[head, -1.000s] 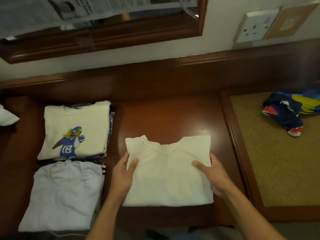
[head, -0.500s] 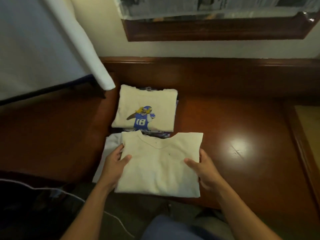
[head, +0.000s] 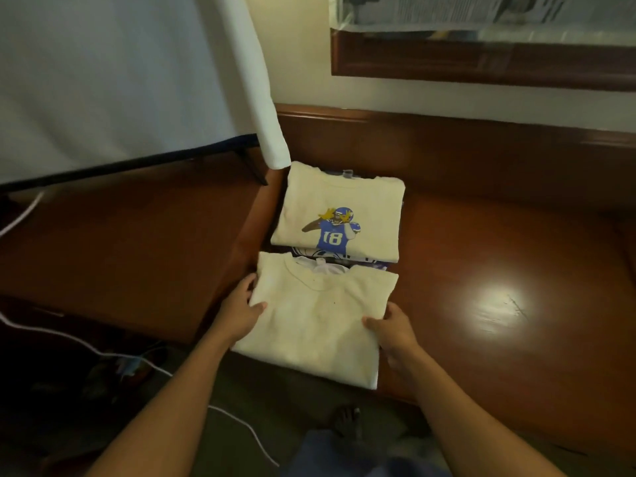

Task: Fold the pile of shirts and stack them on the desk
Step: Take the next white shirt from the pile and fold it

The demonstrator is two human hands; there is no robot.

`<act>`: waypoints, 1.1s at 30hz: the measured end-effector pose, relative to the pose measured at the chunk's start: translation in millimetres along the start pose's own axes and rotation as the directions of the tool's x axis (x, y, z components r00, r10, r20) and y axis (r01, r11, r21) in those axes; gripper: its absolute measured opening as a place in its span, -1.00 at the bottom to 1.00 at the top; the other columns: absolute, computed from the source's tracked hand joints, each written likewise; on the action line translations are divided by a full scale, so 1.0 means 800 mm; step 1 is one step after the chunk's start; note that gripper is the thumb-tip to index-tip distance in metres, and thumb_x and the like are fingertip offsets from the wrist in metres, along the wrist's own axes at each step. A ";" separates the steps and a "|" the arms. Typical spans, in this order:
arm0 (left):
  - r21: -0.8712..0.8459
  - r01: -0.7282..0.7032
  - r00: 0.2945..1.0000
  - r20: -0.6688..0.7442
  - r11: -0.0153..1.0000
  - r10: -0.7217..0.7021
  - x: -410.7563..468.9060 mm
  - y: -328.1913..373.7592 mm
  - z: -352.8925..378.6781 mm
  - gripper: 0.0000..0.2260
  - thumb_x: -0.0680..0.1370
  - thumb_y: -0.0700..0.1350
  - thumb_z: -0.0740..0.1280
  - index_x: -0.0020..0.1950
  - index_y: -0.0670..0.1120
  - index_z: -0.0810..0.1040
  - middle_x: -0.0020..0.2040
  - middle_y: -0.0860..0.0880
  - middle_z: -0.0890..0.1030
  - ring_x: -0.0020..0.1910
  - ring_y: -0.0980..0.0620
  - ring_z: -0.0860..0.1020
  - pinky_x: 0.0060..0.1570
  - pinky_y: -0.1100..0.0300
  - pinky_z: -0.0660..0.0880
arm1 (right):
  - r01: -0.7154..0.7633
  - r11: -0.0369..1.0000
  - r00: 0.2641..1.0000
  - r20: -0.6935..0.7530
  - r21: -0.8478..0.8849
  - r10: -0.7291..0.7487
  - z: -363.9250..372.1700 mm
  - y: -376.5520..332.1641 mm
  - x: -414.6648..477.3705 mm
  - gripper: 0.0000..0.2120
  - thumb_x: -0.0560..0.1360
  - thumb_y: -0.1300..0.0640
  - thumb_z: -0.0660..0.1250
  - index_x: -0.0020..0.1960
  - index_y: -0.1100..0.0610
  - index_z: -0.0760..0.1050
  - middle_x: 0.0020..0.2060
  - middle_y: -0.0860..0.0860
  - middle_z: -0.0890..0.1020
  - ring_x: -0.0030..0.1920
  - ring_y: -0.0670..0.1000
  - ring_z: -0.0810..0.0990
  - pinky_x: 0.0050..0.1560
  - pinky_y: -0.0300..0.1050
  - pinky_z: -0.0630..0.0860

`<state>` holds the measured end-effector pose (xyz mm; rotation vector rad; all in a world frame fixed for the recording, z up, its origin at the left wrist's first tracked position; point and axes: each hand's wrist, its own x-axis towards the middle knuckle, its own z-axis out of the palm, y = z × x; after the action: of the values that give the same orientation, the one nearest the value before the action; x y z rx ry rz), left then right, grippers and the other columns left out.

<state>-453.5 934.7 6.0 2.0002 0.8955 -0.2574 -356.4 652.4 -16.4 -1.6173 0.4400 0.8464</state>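
Left hand [head: 241,313] is gripping the left edge of the folded cream shirt [head: 316,321], thumb lying on top, fingers tucked under and hidden. Right hand [head: 395,333] is doing the same on the right edge, so both are clamped on the one garment. The shirt is sitting directly between the hands, its long axis running away from the person, collar far and hem near. The left hand is holding slightly nearer the collar than the right. The shirt is resting over the near stack at the left end of the tabletop [head: 481,253], and only the neckline of the white shirt [head: 323,269] below is peeking out at its collar. Just beyond, almost touching, the printed shirt [head: 339,215] is topping the far stack. Judgement: the placing is nearly done, and the release depends on the edges lining up with the stack beneath. Versus a second ago, the cream shirt has travelled left from the middle of the tabletop onto the near stack, now covering the white shirt almost wholly. The view has swung left with it.
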 end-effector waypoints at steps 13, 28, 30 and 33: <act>0.278 -0.201 0.944 -0.202 0.939 0.262 -0.004 -0.013 0.028 -0.49 0.63 -0.13 0.34 0.55 0.12 0.31 0.62 0.00 0.14 0.59 -0.10 0.14 0.46 -0.04 0.27 | 0.076 0.944 0.979 -0.154 -0.323 -0.131 0.003 0.005 0.005 -0.51 0.53 0.19 0.45 0.40 0.10 0.36 0.28 0.10 0.52 0.19 0.09 0.55 0.18 0.16 0.59; 0.529 -0.137 0.990 0.062 0.837 0.123 -0.025 -0.061 0.091 -0.13 0.57 0.39 0.15 0.52 0.26 -0.50 0.58 0.05 -0.46 0.61 -0.10 -0.28 0.57 -0.19 -0.05 | 0.524 -0.039 0.813 0.514 -0.851 -0.273 0.042 0.022 0.026 -0.23 0.58 -0.39 0.09 0.62 -0.22 -0.22 0.60 -0.05 -0.36 0.55 0.17 -0.47 0.55 0.35 -0.25; 0.550 -0.127 0.991 0.044 0.826 0.123 -0.030 -0.064 0.092 -0.14 0.56 0.41 0.12 0.52 0.25 -0.51 0.57 0.04 -0.49 0.60 -0.10 -0.32 0.56 -0.26 -0.08 | 0.531 -0.061 0.809 0.527 -0.845 -0.260 0.038 0.029 0.030 -0.26 0.59 -0.41 0.01 0.61 -0.25 -0.27 0.58 -0.07 -0.42 0.53 0.14 -0.52 0.54 0.34 -0.29; 0.552 -0.114 0.993 0.044 0.826 0.108 -0.026 -0.067 0.094 -0.17 0.54 0.46 0.05 0.51 0.27 -0.51 0.54 0.09 -0.53 0.56 -0.07 -0.43 0.47 -0.39 -0.17 | 0.525 -0.076 0.815 0.527 -0.848 -0.240 0.032 0.038 0.037 -0.29 0.59 -0.43 -0.09 0.58 -0.27 -0.37 0.52 -0.11 -0.52 0.49 0.11 -0.60 0.51 0.36 -0.34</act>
<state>-492.9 881.4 -61.7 2.5767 0.7436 -0.5095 -365.2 675.0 -59.6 -2.6833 -1.1543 0.8430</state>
